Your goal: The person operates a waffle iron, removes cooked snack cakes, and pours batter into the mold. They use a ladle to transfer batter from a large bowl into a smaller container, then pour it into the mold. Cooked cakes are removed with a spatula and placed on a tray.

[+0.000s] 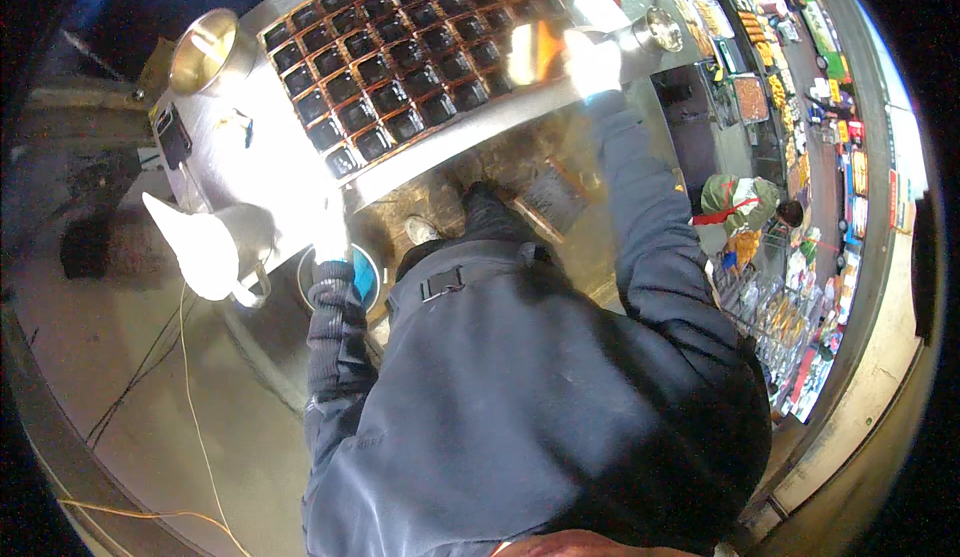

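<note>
My right hand (595, 66) grips the orange handle of a flat brush (529, 54). The brush's pale bristles are over the right end of a dark griddle pan with square wells (375, 69). The wells look glossy, and brown residue lines the ridges between them. My left hand (331, 219) is by the pan's front left corner, at the edge of the metal worktop (427, 163). Glare washes it out, so I cannot make out its fingers or whether it holds anything.
On the left are a metal pot (202, 54), a phone (174, 135) and a metal jug (251, 246) beside a white pointed thing (195, 249). A metal cup (658, 30) lies right. Below is a blue-lined bucket (365, 279). A person (739, 204) stands near food trays (750, 99).
</note>
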### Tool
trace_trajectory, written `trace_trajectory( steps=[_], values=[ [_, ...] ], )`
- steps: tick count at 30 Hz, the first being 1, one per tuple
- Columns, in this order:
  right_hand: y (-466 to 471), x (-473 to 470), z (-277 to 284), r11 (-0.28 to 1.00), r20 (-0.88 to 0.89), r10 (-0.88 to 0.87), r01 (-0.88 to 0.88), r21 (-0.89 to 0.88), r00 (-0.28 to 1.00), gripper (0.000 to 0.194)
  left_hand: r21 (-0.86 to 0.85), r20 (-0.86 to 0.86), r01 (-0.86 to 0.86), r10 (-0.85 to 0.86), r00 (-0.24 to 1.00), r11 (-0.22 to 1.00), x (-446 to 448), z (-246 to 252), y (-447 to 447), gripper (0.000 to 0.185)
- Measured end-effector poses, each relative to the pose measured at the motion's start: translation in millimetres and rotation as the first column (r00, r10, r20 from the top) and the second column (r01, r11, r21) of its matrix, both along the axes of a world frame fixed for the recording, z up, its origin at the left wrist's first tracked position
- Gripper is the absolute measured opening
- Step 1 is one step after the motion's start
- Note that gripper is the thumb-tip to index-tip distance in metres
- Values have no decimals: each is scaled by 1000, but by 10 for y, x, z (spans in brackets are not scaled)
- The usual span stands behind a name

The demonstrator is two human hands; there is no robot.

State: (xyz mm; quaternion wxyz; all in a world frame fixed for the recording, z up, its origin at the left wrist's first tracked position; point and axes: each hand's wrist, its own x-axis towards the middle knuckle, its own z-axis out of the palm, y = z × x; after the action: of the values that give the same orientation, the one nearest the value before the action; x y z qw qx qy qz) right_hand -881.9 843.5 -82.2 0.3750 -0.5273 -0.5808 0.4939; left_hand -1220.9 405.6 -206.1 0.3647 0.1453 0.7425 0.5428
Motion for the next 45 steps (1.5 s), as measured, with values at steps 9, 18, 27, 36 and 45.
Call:
trace_trajectory(
  steps=[9, 18, 27, 36, 45],
  values=[
    [1097, 707, 253, 925, 483, 112, -268, 268, 869, 29, -1, 235, -72, 70, 969, 997, -128, -495, -188, 52],
    [2269, -253, 200, 724, 591, 265, -562, 400, 762, 22, -196, 38, -297, 310, 950, 934, 297, 244, 185, 63],
    [3398, -1425, 159, 227, 896, -310, -891, 394, 318, 26, -170, 91, -369, 387, 917, 914, 366, 348, 255, 59],
    [2475, -1725, 652, 570, 807, 177, -727, 382, 563, 36, -211, 106, -292, 319, 942, 933, 216, 385, 176, 49],
    [58, -3463, 562, 219, 720, 429, -836, 503, 546, 32, -216, -263, -22, -36, 964, 976, 103, 58, 73, 37]
  ],
)
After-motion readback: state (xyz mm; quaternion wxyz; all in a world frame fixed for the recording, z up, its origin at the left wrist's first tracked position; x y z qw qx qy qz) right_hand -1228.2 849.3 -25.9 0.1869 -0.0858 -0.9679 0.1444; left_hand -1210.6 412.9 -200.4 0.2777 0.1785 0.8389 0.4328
